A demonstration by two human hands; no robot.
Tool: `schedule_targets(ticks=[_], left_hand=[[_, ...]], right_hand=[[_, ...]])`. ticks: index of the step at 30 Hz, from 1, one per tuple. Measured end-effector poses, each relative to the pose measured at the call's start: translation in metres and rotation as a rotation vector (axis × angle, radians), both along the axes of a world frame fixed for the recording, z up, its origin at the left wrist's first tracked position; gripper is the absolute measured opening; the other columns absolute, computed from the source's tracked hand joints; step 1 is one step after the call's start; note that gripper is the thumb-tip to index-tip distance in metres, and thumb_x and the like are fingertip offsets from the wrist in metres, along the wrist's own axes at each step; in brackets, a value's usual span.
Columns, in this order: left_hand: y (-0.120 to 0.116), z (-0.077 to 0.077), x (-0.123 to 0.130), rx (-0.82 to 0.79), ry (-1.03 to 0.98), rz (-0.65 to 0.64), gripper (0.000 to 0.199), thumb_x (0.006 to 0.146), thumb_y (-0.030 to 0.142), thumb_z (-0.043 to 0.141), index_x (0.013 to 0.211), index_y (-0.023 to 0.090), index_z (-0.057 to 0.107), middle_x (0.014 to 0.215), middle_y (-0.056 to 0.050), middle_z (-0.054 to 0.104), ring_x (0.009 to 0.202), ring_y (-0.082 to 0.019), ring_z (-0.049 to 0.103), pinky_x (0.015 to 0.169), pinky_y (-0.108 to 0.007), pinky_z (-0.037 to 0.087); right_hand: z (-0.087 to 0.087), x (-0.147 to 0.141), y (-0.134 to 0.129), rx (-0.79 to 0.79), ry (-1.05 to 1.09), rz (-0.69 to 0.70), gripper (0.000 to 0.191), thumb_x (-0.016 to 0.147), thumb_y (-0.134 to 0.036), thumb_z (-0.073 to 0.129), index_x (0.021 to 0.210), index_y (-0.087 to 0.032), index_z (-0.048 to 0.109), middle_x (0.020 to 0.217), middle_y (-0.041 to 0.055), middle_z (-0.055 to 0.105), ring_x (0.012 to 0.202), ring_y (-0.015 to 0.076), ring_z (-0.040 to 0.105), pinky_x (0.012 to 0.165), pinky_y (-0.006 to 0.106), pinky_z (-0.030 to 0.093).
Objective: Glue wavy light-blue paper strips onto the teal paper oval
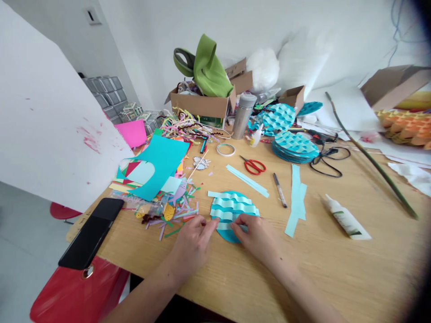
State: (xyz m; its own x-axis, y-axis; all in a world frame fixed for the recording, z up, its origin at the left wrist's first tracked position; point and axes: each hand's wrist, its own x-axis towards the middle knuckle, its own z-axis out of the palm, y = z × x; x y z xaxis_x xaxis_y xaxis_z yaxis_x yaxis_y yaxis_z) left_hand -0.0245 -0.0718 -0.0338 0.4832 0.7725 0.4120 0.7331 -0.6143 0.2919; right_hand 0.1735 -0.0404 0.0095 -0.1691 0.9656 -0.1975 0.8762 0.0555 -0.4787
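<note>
Working at the blue paper disc (230,237) on the counter (340,269), between left hand (195,237) and right hand (254,231). Wavy pale strips (239,209) cross its upper and middle parts; lower edge bare. Loose strips (295,202) lie unattached to the right; stack of strip-covered discs (295,150) farther back. Both hands' fingers at the lowest strip (225,226); pinching or just pressing, can't tell. Right fingers hide that strip's right end; glue underneath not visible.

A craft workspace, shown by red scissors (255,167), a glue bottle (348,218) and scattered paper scraps (182,202) on a table (336,264).
</note>
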Motion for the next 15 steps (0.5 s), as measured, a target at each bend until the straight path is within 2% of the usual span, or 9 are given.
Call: schedule_targets(ticks=[8, 15], left_hand=[[0.001, 0.007, 0.003, 0.059, 0.085, 0.008, 0.042, 0.081, 0.001, 0.038, 0.119, 0.012, 0.053, 0.077, -0.007, 0.060, 0.081, -0.023, 0.056, 0.067, -0.033, 0.050], [0.000, 0.009, 0.005, 0.028, 0.138, 0.045, 0.026, 0.081, 0.002, 0.039, 0.093, 0.017, 0.057, 0.076, -0.006, 0.057, 0.079, -0.022, 0.055, 0.069, -0.034, 0.048]], right_hand=[[0.006, 0.002, 0.003, -0.013, 0.141, 0.010, 0.040, 0.090, -0.042, 0.040, 0.058, -0.020, 0.047, 0.054, 0.0010, 0.054, 0.051, 0.0129, 0.040, 0.052, 0.027, 0.023], [0.010, 0.003, 0.003, -0.072, 0.249, 0.020, 0.043, 0.087, -0.048, 0.038, 0.055, -0.021, 0.047, 0.051, 0.0007, 0.052, 0.049, 0.0132, 0.042, 0.051, 0.027, 0.026]])
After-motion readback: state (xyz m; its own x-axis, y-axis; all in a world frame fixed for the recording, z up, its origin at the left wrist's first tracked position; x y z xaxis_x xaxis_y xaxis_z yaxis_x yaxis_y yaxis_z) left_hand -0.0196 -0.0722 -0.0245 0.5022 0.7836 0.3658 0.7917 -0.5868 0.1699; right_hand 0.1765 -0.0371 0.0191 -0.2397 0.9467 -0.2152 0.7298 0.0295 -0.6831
